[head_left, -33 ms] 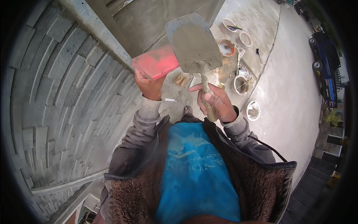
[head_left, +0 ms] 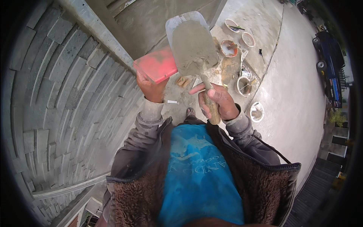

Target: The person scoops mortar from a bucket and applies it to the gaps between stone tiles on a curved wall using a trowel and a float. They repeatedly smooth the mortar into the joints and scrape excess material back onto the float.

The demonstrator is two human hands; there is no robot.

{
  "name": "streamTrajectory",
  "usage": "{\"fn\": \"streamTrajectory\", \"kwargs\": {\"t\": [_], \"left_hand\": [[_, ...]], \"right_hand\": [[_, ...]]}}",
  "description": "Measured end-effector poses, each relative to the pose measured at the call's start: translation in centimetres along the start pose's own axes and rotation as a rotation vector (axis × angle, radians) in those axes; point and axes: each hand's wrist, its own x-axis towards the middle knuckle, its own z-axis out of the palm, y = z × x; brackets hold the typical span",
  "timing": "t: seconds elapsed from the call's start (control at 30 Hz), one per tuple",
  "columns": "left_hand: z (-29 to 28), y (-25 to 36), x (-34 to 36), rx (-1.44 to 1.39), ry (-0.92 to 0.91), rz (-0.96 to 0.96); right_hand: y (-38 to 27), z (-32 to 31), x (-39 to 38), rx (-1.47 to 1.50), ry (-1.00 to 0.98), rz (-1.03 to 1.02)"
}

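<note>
Left hand: Supports the red block [head_left: 155, 65] at its near edge; the left hand [head_left: 152, 90] grasps it from below, most fingers hidden.
Red block: Flat, box-shaped, smeared grey on its upper face; located left of the trowel [head_left: 174, 27].
Right hand: Fingers curled around the handle [head_left: 214, 111], index finger extended leftward; the right hand [head_left: 220, 101] has its thumb over the grip.
Trowel: Raised, blade at the far end, handle toward the body. Contact between blade and block cannot be determined.
Blade load: Grey mortar [head_left: 193, 45] covers most of the face; the far and left margins show bare.
Left side: Stone-strip wall [head_left: 64, 87], grey, staggered courses.
Right side, ground: Orange bucket [head_left: 223, 42] far; white tub [head_left: 251, 114] nearer.
</note>
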Motion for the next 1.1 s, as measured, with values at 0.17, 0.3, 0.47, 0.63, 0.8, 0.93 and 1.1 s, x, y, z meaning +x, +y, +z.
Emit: {"fn": "streamTrajectory", "kwargs": {"t": [0.17,0.3,0.47,0.63,0.8,0.93,1.1], "left_hand": [[0.9,0.0,2.2,-0.126,0.118,-0.02],[-0.2,0.4,4.4,-0.286,0.121,-0.069],[-1.5,0.3,5.0,-0.28,0.117,-0.017],[-1.4,1.4,5.4,-0.326,0.01,-0.012],[0.4,1.8,5.5,-0.277,-0.026,-0.063],[1.9,0.1,5.0,0.007,-0.096,-0.102],[5.0,-2.3,2.6,0.419,-0.195,-0.096]], "right_hand": [[2.0,-1.0,0.7,0.509,-0.181,0.285],[2.9,-1.2,-3.3,0.416,-0.205,0.406],[-0.7,-0.3,-5.4,-0.912,0.38,-0.153],[-1.0,-5.2,-4.1,-1.665,0.782,-0.461],[-0.7,-5.3,-3.7,-1.644,0.639,-0.422],[1.5,-5.3,-3.5,-1.535,0.581,-0.379],[3.7,-6.7,-3.2,-1.35,0.652,-0.44]]}}
